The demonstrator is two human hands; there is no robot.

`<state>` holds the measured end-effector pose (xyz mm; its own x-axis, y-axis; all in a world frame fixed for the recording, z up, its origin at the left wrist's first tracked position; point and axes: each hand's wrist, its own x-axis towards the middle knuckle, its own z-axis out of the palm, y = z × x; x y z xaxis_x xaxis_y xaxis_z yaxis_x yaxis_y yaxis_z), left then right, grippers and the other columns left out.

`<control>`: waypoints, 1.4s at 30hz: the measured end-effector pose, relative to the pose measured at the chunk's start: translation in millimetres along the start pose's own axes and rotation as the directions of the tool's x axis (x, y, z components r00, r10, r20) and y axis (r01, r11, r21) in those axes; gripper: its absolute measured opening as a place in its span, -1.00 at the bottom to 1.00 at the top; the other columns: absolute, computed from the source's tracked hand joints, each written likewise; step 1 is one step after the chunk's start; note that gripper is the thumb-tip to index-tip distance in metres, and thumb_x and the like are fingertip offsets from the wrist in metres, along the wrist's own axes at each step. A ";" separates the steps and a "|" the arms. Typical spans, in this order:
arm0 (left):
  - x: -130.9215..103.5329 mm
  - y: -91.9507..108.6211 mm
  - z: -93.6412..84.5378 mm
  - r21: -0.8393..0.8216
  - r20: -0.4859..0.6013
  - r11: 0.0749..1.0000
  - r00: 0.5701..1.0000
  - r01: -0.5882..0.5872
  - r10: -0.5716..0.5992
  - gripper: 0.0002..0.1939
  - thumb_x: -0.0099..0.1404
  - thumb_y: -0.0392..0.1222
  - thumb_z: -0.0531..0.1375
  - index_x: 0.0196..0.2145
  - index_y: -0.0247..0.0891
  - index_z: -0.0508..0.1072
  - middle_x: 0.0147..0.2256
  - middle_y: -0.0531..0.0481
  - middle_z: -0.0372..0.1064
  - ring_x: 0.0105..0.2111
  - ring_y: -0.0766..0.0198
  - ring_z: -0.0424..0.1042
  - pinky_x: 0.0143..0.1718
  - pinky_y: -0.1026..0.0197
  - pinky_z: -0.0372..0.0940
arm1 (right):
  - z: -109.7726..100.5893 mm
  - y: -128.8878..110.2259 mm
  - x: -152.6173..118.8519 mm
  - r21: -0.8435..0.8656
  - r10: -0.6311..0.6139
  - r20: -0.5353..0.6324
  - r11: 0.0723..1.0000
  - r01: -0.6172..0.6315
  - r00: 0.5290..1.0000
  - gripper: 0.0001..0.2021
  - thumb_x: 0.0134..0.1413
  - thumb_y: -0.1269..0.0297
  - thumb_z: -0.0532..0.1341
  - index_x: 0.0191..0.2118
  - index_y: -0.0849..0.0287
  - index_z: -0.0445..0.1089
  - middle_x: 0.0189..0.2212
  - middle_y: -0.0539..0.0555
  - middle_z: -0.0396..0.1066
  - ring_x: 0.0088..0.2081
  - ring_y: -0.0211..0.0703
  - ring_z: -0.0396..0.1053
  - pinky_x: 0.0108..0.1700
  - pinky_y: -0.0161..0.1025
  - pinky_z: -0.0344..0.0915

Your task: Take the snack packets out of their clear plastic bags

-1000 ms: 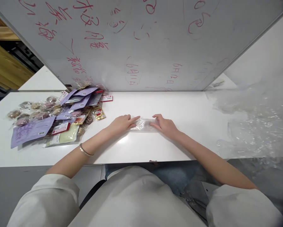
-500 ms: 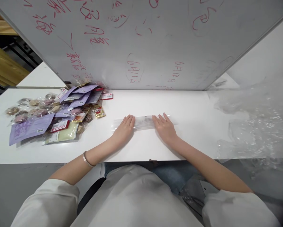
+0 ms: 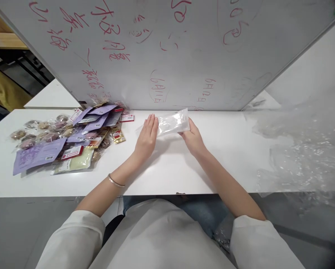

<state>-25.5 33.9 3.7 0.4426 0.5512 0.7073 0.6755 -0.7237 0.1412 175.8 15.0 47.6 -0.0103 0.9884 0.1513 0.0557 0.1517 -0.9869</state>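
A clear plastic wrap [image 3: 171, 123], folded into a narrow strip, lies between my hands at the middle of the white table, its right end raised. My left hand [image 3: 147, 137] rests flat over its left end, fingers stretched out and side by side. At the other end, my right hand [image 3: 193, 138] grips the plastic, with the thumb side toward it and some fingers hidden beneath. Whether anything is inside the plastic is too unclear to tell.
Purple pouches [image 3: 38, 155], small wrapped snacks and a gold packet [image 3: 118, 134] are heaped on the left of the white table [image 3: 161, 175]. Crumpled clear plastic [image 3: 301, 157] covers the right end. A whiteboard [image 3: 189, 56] with red writing stands along the back edge.
The plastic's right end has risen off the table, and my right hand has turned from lying flat to gripping it. My left hand has moved a little farther from me.
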 end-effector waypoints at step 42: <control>28.5 32.5 10.0 -0.504 0.671 0.447 0.661 0.739 -0.335 -0.51 0.41 -0.05 0.05 0.27 -0.07 0.27 0.24 -0.17 0.26 0.21 0.11 0.32 0.14 0.03 0.31 | -177.3 65.6 63.0 0.072 0.173 -0.799 0.979 -0.193 0.576 -0.61 0.39 0.03 -0.10 -0.03 0.08 0.37 0.11 0.18 0.41 0.05 -0.16 0.46 0.00 -0.05 0.49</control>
<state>14.9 30.3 21.5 0.4623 0.8856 -0.0449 0.3318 -0.1259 0.9349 355.8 87.5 2.5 0.8017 0.5965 -0.0380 -0.0157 -0.0426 -0.9990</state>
